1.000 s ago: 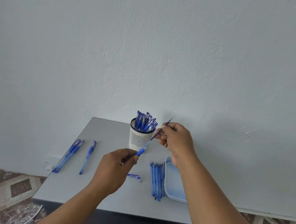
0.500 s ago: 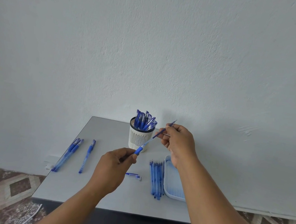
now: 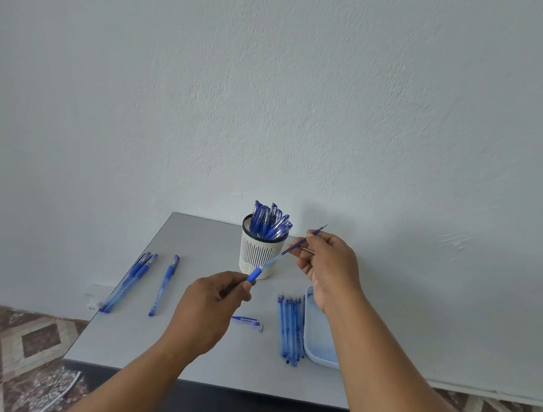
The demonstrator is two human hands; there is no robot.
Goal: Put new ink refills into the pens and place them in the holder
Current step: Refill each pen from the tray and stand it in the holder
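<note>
The left hand [image 3: 212, 305] grips a pen barrel [image 3: 263, 267] while the right hand [image 3: 328, 265] pinches its ink refill [image 3: 296, 245]. Behind stands the pen holder [image 3: 258, 254].

Tray [image 3: 309, 318] (near end) behind forearm

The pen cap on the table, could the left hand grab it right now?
Probably not yet. The pen cap lies uncovered just beside the left hand, with nothing in between, but that hand grips the pen barrel and would need to let go first.

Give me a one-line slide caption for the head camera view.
Left hand grips pen barrel while right hand pinches refill beside the holder.
</note>
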